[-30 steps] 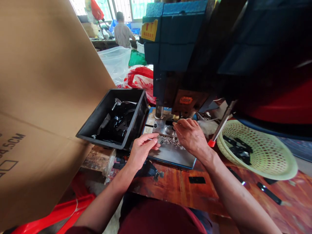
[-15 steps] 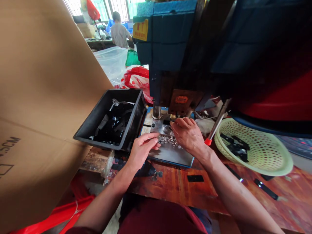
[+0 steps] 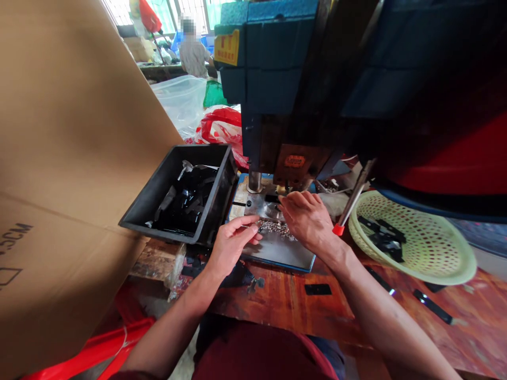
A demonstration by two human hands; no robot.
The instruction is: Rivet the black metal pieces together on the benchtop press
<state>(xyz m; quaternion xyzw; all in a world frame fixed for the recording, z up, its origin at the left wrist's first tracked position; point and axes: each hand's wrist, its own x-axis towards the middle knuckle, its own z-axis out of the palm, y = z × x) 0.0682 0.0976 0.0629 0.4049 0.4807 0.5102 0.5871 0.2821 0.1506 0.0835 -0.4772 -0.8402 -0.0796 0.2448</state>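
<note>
My left hand (image 3: 233, 240) is at the left edge of a pile of small shiny metal pieces (image 3: 277, 228), thumb and forefinger pinched. Whatever is in that pinch is too small to name. The pile lies on the press's flat metal plate (image 3: 285, 256). Under the press head (image 3: 293, 161), my right hand (image 3: 307, 219) has its fingers closed at the end of a small black flat piece (image 3: 272, 198). The fingers partly cover this piece and the tool above it.
Left of the press stands a black bin (image 3: 206, 211) with glossy black pieces. On the right, a pale green basket (image 3: 435, 253) holds black parts, near a red-tipped lever (image 3: 352, 206). Loose black strips (image 3: 318, 289) lie on the wooden table (image 3: 285, 306). A large cardboard sheet (image 3: 71, 132) rises at left.
My right hand has shifted very slightly to the right at the press. My left hand keeps its pinch beside the metal pieces.
</note>
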